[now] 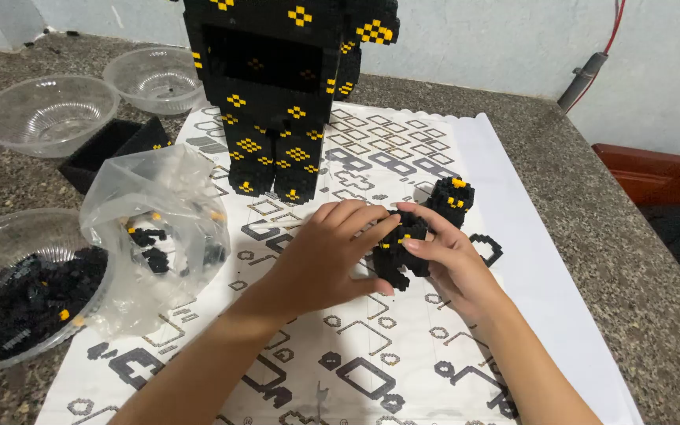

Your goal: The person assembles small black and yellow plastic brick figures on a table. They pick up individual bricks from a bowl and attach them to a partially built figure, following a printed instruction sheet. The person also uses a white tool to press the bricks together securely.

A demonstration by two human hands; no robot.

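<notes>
My left hand (326, 253) and my right hand (452, 260) meet on a small black brick piece with yellow dots (419, 228) that rests on a white printed sheet (403, 346). Fingers of both hands press on its left part, while its upper right end sticks out uncovered. A small black brick ring (488, 248) lies just right of my right hand. A tall black brick figure with yellow checks (285, 86) stands upright behind my hands on the sheet.
A clear plastic bag (159, 228) with a few black bricks lies left of my hands. A clear bowl of black bricks (17, 291) sits at the left edge. Two empty-looking clear bowls (49, 114) (155, 79) and a black tray (112, 149) stand behind it. The counter is speckled stone (631, 260).
</notes>
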